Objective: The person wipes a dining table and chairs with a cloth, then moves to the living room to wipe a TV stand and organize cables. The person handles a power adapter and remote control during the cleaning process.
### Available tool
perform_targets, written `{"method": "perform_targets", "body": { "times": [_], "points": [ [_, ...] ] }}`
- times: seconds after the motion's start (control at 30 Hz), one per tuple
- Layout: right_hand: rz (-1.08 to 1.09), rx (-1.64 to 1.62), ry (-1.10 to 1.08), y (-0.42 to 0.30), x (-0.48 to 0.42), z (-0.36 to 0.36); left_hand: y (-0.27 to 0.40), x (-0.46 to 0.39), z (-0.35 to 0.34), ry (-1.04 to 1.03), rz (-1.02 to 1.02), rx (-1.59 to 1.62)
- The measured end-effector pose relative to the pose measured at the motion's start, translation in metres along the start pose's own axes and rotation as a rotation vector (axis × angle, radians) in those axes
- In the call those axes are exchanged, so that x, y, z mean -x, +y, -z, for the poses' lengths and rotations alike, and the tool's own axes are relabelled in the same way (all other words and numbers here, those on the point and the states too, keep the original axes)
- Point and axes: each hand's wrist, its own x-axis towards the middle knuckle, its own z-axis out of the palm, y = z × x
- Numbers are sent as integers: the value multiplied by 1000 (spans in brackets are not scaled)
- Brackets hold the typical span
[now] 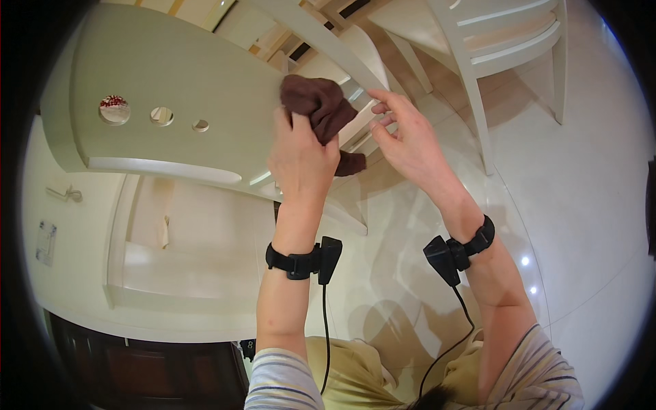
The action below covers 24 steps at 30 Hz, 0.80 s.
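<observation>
My left hand grips a bunched dark brown cloth, which bulges out above the fingers. A loose end of the cloth hangs below, to the right of the knuckles. Just behind the cloth is the right end of a pale green panel with three round cut-outs; whether the cloth touches it I cannot tell. My right hand holds nothing, its fingers apart and slightly bent. Its fingertips are close to a white slanting bar, and contact is unclear.
White chairs stand at the top right on a glossy tiled floor. On the left are a white wall with a recessed niche and a metal hook. A dark wooden panelled door is at lower left. Cables run from both wrist devices.
</observation>
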Motion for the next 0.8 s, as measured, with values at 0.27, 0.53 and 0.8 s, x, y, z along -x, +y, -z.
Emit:
{"method": "perform_targets", "body": {
  "times": [0.27,0.53,0.8],
  "points": [
    [9,18,-12,0,4,-8,-6,10,-5,31,-17,49],
    [50,-37,108,2,-1,-4,32,-46,-5,206,-94,709],
    [69,114,133,6,-6,8,15,-20,-37,-61,125,771]
  ]
}}
